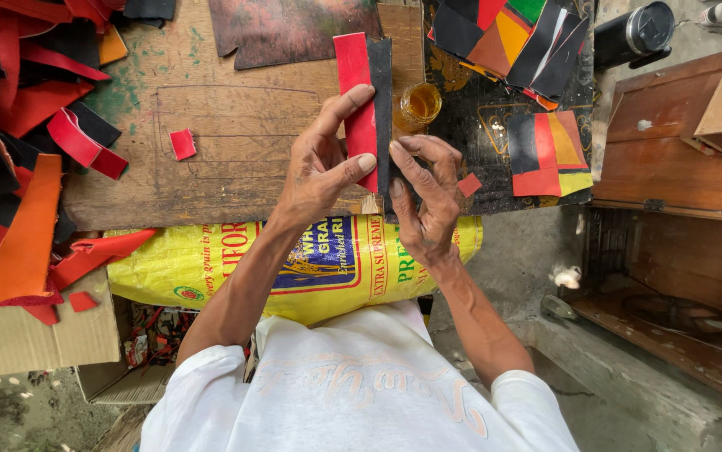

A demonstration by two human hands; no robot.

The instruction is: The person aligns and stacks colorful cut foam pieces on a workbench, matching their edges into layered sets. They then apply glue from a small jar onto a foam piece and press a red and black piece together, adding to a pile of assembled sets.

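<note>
A: What lies at the far left?

B: A heap of red, orange and black leather offcuts point(18, 167); beside it a worn wooden work board point(235, 159) bearing a small red square scrap point(183, 144); below the board, a yellow printed woven sack point(210, 268).

A: And the hands?

B: The left hand point(319, 167) is closed on a long red leather strip point(356, 100), thumb on its face; the right hand point(424, 192) pinches a narrow black leather strip point(380, 92) against the red one's edge; both strips stand upright, touching, above the board.

A: To the right?

B: A small glass cup of amber liquid point(419, 104) just behind the strips; then a black patterned sheet point(495, 125) with coloured cut pieces point(549, 155).

A: What might go wrong?

B: I judge the strips could slip out of line if either pinch loosens; an elbow or strip could also tip the cup, being so near.
</note>
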